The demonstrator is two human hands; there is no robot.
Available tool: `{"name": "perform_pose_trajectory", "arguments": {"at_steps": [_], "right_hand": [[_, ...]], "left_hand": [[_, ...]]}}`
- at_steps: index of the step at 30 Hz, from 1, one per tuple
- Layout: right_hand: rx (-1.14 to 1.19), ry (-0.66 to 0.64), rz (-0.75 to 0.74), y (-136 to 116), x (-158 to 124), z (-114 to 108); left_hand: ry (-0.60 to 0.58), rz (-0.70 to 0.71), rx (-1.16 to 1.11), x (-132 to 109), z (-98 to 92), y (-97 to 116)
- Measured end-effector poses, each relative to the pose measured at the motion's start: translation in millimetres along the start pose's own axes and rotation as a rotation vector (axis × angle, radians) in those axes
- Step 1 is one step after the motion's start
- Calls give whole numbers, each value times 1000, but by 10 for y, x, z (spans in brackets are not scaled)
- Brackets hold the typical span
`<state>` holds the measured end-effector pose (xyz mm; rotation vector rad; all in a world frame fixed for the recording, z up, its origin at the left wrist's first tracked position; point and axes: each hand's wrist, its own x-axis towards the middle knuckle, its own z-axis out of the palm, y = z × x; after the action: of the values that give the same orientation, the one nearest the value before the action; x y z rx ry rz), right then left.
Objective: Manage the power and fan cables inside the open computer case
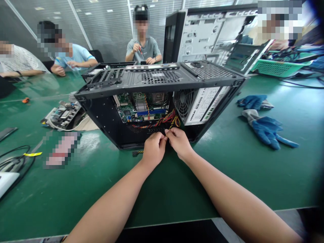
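An open black computer case (157, 85) lies on its side edge across the green table, its open side facing me. Inside are a motherboard (126, 110), a power supply (202, 105) with a fan, and a bundle of coloured cables (164, 118). At the case's lower front edge, my left hand (155, 148) pinches a yellow-and-black cable. My right hand (180, 142) pinches the same cable (174, 124) just beside it, the fingertips of both hands nearly touching. A black connector (135, 154) on the cable's end sticks out left of my left hand.
Blue-and-grey gloves (267, 130) lie at the right, below a green basket (280, 67) of cables. Loose parts (64, 115) and a blurred flat object (62, 149) are at the left. Another case (199, 37) stands behind. Several people sit across the table (253, 182).
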<state>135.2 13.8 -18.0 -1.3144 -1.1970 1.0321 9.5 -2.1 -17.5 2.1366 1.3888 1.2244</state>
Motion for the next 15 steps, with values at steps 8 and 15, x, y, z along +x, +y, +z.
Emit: {"name": "perform_pose_trajectory", "arguments": {"at_steps": [8,15], "right_hand": [[4,-7,2,-4,4,4],[-4,-12,5,0,3,-2]], "left_hand": [[0,2,-8,-2,10,-25],[-14,4,-10,6,-3,19]]}}
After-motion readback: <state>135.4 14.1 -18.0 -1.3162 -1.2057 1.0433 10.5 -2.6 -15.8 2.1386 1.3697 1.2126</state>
